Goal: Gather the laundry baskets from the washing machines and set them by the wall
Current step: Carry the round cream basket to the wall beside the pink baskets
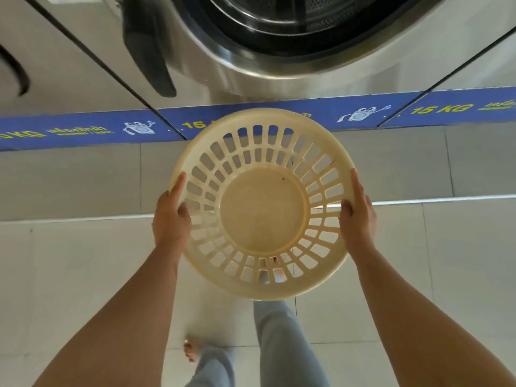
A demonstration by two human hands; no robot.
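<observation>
A round cream plastic laundry basket (pixel 264 208) with slotted sides hangs in the air in front of me, empty, seen from above. My left hand (pixel 171 216) grips its left rim and my right hand (pixel 358 213) grips its right rim. Directly ahead stands a steel front-loading washing machine (pixel 279 51) with its drum open and its dark door (pixel 148 46) swung to the left. The basket's far edge overlaps the blue 15 KG strip (pixel 83 129) along the machines' base.
More steel machine fronts flank the open one on the left (pixel 55 65) and right (pixel 488 60). A raised grey tiled step (pixel 83 180) runs under the machines. Below it lies light floor tile (pixel 69 275), where my legs and bare feet (pixel 192 350) stand.
</observation>
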